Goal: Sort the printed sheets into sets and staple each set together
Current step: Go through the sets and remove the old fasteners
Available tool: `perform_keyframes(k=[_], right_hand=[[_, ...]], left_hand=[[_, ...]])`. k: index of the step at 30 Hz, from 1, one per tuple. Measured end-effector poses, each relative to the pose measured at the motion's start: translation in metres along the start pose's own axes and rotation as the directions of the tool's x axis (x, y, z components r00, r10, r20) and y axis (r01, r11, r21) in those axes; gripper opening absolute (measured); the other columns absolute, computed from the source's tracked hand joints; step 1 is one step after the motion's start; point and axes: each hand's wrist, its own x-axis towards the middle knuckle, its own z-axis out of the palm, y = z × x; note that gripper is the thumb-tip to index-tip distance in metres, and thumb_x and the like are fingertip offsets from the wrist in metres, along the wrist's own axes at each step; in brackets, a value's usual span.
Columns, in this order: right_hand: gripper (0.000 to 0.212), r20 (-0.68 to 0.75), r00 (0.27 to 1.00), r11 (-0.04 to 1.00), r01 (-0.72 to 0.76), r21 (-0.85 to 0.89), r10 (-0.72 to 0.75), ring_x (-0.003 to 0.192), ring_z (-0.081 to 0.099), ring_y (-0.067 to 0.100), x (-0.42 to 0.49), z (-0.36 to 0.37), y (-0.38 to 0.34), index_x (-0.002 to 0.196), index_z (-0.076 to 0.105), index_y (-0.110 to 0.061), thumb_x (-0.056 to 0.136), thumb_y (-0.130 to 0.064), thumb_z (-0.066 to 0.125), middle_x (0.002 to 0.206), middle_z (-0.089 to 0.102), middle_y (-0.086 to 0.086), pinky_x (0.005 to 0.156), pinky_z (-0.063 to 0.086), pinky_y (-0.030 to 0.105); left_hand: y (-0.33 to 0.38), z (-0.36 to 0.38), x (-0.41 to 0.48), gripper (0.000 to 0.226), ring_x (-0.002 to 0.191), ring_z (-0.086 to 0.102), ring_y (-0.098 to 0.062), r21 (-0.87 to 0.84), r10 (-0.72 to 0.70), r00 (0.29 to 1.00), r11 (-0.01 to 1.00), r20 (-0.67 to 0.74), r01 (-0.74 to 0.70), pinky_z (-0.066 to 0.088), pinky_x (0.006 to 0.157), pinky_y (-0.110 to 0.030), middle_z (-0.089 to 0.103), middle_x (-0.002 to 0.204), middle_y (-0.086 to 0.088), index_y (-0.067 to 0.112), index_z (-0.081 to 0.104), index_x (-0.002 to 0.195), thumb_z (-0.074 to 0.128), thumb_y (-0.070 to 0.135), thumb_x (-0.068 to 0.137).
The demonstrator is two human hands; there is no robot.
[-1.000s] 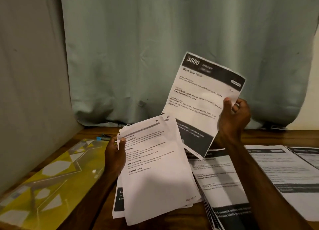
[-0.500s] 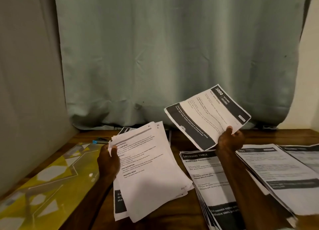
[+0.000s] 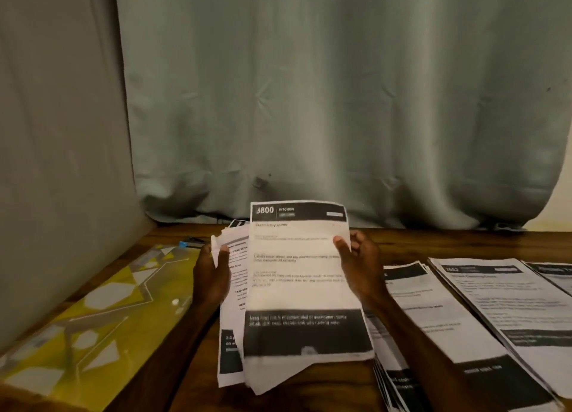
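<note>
A person sorts printed sheets at a wooden table (image 3: 433,241) in front of a pale green curtain (image 3: 309,102). The left hand (image 3: 212,275) grips the left edge of a loose stack (image 3: 235,275), thumb on the front and fingers wrapped behind. The right hand (image 3: 356,269) pinches the right edge of the top sheet (image 3: 297,272), thumb pressed to its face and fingers curled at the back. The sheet lies square over the stack, held upright and tilted toward the camera. Whether the stack's ragged lower edge touches the table cannot be told.

The top sheet's black header reads "3800" and "KITCHEN". The title and body text below are too blurred to read, as are the white lines in the black band along the foot. On the page beneath, part of a heading reads "SCENE SETUP".

To the right, more sheets lie flat on the table in overlapping piles. The near pile (image 3: 411,312) sits just beside the right forearm, and the next pile (image 3: 501,303) carries "2652" in its header.

A yellow mat (image 3: 93,312) with grey and white shapes covers the table's left side. A small blue-tipped object (image 3: 183,244) lies at the mat's far corner, too small to identify.
</note>
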Motion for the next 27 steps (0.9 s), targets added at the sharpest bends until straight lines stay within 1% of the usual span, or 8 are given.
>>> perform_keyframes(k=[5, 9, 11, 13, 16, 21, 24, 27], right_hand=[[0.013, 0.175, 0.981, 0.993, 0.091, -0.070, -0.078, 0.096, 0.072, 0.011, -0.012, 0.014, 0.013, 0.105, 0.066, -0.036, 0.094, -0.037, 0.071, 0.110, 0.073, -0.011, 0.081, 0.063, 0.041], [0.025, 0.213, 0.967, 0.990, 0.141, -0.004, -0.137, 0.113, 0.067, 0.012, -0.010, 0.013, 0.011, 0.108, 0.066, -0.052, 0.088, -0.040, 0.074, 0.133, 0.062, -0.003, 0.089, 0.061, 0.033], [0.029, 0.208, 0.970, 0.992, 0.112, 0.058, -0.122, 0.111, 0.069, 0.010, -0.010, 0.014, 0.008, 0.110, 0.067, -0.043, 0.088, -0.027, 0.077, 0.132, 0.065, 0.000, 0.087, 0.061, 0.029], [0.031, 0.175, 0.978, 0.991, 0.095, 0.091, -0.110, 0.105, 0.071, 0.007, -0.011, 0.016, 0.006, 0.114, 0.066, -0.031, 0.089, -0.018, 0.077, 0.121, 0.072, -0.004, 0.087, 0.062, 0.031], [0.025, 0.118, 0.986, 0.991, 0.111, 0.078, -0.120, 0.096, 0.072, 0.011, -0.009, 0.018, 0.005, 0.109, 0.069, -0.022, 0.088, -0.017, 0.080, 0.104, 0.075, -0.008, 0.084, 0.063, 0.039], [0.028, 0.090, 0.977, 0.980, 0.188, 0.064, -0.194, 0.079, 0.066, 0.017, -0.010, 0.019, 0.005, 0.098, 0.063, -0.024, 0.083, -0.011, 0.083, 0.087, 0.070, -0.007, 0.074, 0.060, 0.045], [0.036, 0.102, 0.975, 0.971, 0.183, 0.152, -0.200, 0.087, 0.070, 0.024, -0.012, 0.019, 0.004, 0.100, 0.059, -0.020, 0.080, -0.003, 0.084, 0.092, 0.070, 0.001, 0.078, 0.061, 0.047], [0.039, 0.121, 0.967, 0.961, 0.201, 0.189, -0.226, 0.099, 0.070, 0.021, -0.013, 0.018, 0.003, 0.109, 0.061, -0.013, 0.080, 0.003, 0.082, 0.103, 0.072, 0.002, 0.083, 0.061, 0.040]], left_hand=[[0.005, 0.000, 0.000, 0.031, 0.089, 0.075, -0.019, -0.097, -0.010, 1.000, 0.995, 0.019, 0.012, 0.063, 0.081, -0.047, 0.075, 0.105, -0.001, 0.023, 0.055, 0.126, 0.052, 0.043, 0.104], [0.006, -0.001, 0.003, 0.025, 0.091, 0.076, -0.019, -0.184, -0.005, 0.999, 0.983, 0.036, 0.012, 0.063, 0.080, -0.046, 0.074, 0.111, 0.000, 0.034, 0.048, 0.128, 0.050, 0.042, 0.104], [0.008, 0.000, 0.001, 0.025, 0.082, 0.074, -0.010, -0.217, -0.002, 0.999, 0.976, 0.048, 0.012, 0.061, 0.070, -0.034, 0.070, 0.104, 0.010, 0.041, 0.040, 0.130, 0.048, 0.037, 0.106], [0.008, 0.002, 0.001, 0.025, 0.073, 0.073, -0.003, -0.229, 0.018, 0.998, 0.973, 0.059, -0.004, 0.058, 0.062, -0.025, 0.068, 0.101, 0.014, 0.040, 0.039, 0.130, 0.047, 0.033, 0.107], [0.007, 0.003, 0.003, 0.021, 0.077, 0.076, -0.011, -0.267, 0.045, 0.996, 0.963, 0.073, -0.024, 0.060, 0.062, -0.029, 0.073, 0.104, 0.002, 0.033, 0.047, 0.128, 0.046, 0.029, 0.108], [0.005, 0.002, 0.004, 0.021, 0.089, 0.077, -0.024, -0.373, 0.031, 0.997, 0.928, 0.076, 0.000, 0.062, 0.071, -0.042, 0.076, 0.105, 0.000, 0.034, 0.054, 0.123, 0.048, 0.021, 0.108], [0.004, 0.002, 0.005, 0.026, 0.097, 0.075, -0.034, -0.449, 0.032, 0.997, 0.893, 0.073, 0.004, 0.060, 0.079, -0.047, 0.073, 0.115, -0.013, 0.020, 0.052, 0.133, 0.048, 0.017, 0.107], [0.009, 0.000, 0.002, 0.026, 0.094, 0.076, -0.026, -0.539, 0.022, 0.995, 0.842, 0.095, 0.033, 0.064, 0.071, -0.038, 0.076, 0.109, -0.006, 0.021, 0.053, 0.130, 0.047, 0.011, 0.106]])
